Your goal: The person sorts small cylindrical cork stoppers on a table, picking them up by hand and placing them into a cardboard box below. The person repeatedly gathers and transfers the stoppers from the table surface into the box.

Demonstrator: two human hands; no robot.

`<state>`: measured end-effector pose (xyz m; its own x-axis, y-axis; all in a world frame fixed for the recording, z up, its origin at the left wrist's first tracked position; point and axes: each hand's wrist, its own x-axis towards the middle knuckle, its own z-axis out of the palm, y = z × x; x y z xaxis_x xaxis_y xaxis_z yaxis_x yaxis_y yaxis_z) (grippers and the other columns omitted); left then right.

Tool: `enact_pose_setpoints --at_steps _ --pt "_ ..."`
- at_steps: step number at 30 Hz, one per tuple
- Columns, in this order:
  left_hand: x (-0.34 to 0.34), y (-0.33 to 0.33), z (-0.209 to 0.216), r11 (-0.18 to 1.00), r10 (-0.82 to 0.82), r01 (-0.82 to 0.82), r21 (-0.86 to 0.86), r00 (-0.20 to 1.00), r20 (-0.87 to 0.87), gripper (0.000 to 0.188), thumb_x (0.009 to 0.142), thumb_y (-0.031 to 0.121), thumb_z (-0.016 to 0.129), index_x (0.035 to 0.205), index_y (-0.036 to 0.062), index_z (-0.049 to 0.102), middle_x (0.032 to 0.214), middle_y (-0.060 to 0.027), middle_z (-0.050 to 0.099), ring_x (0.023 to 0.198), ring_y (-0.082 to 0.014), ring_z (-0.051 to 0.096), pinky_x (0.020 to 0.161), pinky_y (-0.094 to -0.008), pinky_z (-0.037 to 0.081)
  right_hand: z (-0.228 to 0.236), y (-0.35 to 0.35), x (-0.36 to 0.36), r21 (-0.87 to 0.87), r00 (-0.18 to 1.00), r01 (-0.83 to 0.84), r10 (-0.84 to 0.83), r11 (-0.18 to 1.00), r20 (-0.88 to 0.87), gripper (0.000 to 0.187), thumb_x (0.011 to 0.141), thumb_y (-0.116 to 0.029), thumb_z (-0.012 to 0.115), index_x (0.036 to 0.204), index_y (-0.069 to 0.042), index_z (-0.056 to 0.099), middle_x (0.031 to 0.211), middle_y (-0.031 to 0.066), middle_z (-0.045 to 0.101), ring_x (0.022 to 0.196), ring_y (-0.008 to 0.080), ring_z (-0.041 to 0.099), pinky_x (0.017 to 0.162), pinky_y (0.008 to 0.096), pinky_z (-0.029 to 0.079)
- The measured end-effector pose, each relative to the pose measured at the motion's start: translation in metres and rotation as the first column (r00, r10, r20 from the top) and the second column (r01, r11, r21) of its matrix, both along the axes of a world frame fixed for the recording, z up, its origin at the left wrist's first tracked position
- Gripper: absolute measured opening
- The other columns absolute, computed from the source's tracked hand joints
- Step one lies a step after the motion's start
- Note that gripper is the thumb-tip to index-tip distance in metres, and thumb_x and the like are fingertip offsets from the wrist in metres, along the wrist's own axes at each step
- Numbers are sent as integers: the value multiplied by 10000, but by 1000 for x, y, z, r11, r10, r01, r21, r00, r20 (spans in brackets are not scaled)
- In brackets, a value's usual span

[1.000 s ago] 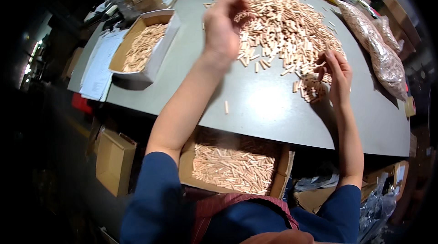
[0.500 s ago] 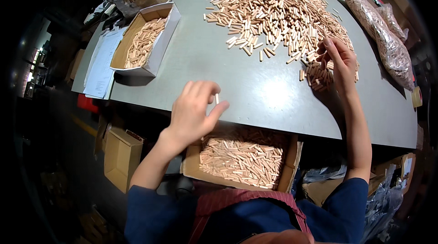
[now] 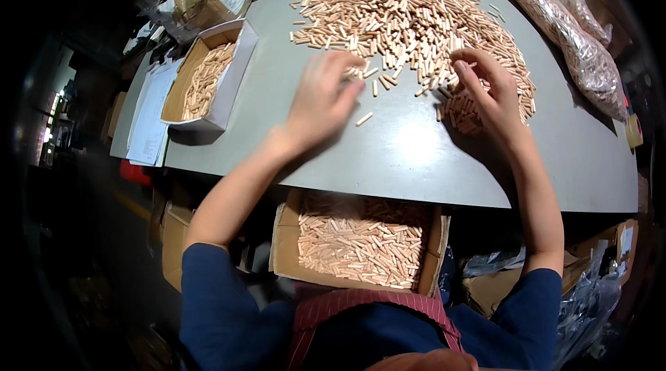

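A large heap of short wooden dowels spreads over the far middle of the grey table. My left hand, blurred by motion, is over the table at the heap's near left edge, thumb apart from its bent fingers. One loose dowel lies on the bare tabletop, to the right of that hand. At the heap's near right side is my right hand, thumb and forefinger tips close together. Whatever lies between those tips is too small to make out. Shadowed dowels lie just left of the right hand.
An open cardboard box of dowels sits below the table's near edge, against my body. A smaller white-sided box with dowels stands at the left beside papers. Plastic bags of dowels lie along the right edge.
My left hand has moved from above the lower box up to the heap. A dowel that was at its fingers is gone from there; one now lies on the table. My right hand has shifted slightly left.
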<state>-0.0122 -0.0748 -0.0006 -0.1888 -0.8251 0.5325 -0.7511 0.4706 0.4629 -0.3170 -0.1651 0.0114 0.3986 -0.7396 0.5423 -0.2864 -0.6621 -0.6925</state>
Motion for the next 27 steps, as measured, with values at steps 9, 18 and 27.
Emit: enact_pose_setpoints --at_steps 9,18,27 --pt "-4 -61 -23 996 3 -22 86 975 223 533 1099 341 442 1530 32 490 1635 -171 437 1520 -352 366 1229 -485 265 -23 -24 -5 29 979 69 -62 997 -194 593 1086 -415 532 1457 48 506 1425 263 582 1310 376 583 1118 431 448" --pt "8 -37 -6 972 -35 81 221 978 -204 502 1108 299 395 1462 -23 549 1477 -198 581 1434 -348 471 1184 -406 331 -32 -8 0 -217 700 -22 -140 976 -700 848 1045 -661 431 1624 -48 334 1697 223 284 1590 397 214 1301 536 102" --pt "22 -42 -18 986 -69 84 143 992 -105 540 1124 374 421 1493 -2 540 1534 -225 532 1497 -356 399 1215 -432 276 -27 6 23 -219 642 -10 -162 976 -749 819 1067 -640 385 1644 -65 303 1716 181 262 1591 380 221 1305 522 77"
